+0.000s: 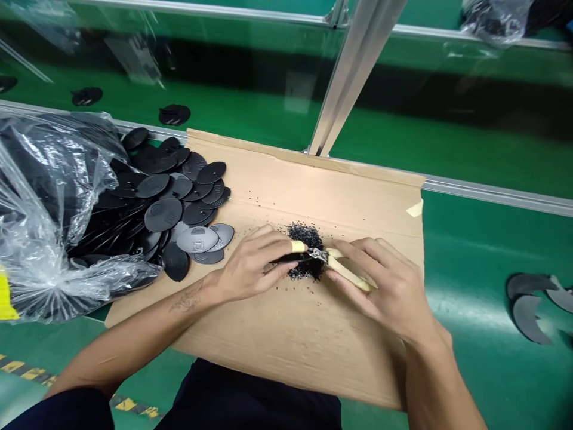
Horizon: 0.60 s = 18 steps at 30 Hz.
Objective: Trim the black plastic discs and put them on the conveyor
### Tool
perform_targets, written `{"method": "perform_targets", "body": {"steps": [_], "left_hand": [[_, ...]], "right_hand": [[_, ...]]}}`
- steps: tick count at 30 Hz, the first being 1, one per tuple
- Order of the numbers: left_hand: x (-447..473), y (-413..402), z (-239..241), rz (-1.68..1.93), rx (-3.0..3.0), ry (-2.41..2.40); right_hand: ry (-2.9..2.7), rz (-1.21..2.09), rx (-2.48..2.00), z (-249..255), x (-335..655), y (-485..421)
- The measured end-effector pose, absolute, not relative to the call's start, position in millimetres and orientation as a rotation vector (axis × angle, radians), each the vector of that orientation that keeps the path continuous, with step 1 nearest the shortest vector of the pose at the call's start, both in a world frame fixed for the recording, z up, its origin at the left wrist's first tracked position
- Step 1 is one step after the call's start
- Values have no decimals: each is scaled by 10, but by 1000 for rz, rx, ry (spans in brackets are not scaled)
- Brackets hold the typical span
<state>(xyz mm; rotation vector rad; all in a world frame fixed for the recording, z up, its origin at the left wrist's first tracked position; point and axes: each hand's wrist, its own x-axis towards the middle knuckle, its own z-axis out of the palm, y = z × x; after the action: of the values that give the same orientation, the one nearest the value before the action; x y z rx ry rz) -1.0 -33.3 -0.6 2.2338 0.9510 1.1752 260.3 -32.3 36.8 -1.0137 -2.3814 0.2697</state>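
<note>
Over the cardboard sheet [268,334], my left hand [257,263] is closed on a black oval plastic disc [286,259], seen edge-on and mostly covered by the fingers. A yellowish wrap shows on one finger. My right hand [380,278] grips nippers [351,275] with pale yellow handles. Their metal jaws meet the disc's right edge; whether they bite on it I cannot tell. Beneath both hands lies a heap of small black plastic clippings [307,236]. To the left, a large pile of black oval discs [163,215] spreads onto the cardboard.
A clear plastic bag [36,239] covers part of the pile at left. Behind the cardboard runs a metal rail [496,196] with an upright post [344,89]. Curved black pieces [530,310] lie on the green surface at right. Small disc stacks [174,114] appear at the back.
</note>
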Motion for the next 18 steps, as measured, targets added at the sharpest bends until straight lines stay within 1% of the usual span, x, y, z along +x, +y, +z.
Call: {"method": "perform_targets", "body": {"steps": [4,8,10,13,15,18], "left_hand": [[13,-375,-12,1267,1842,991],[58,-421,-21,1293,1568,847],[53,-424,-27,1268,1662,836],[10,-402,-28,1214,2051,909],[-19,-383,-27,1173,2246,921],[-33,-367,-26,1150,2232,912]], "right_hand": [[-2153,539,-1088,383,2539,-355],[-1909,778,-1080,295,2351,-450],[-1886,775,-992,251,2281,-493],[-1936,677,-854,240,2248,-525],[-1971,706,-795,275,2268,-522],[-1987,747,-809,344,2345,-478]]}}
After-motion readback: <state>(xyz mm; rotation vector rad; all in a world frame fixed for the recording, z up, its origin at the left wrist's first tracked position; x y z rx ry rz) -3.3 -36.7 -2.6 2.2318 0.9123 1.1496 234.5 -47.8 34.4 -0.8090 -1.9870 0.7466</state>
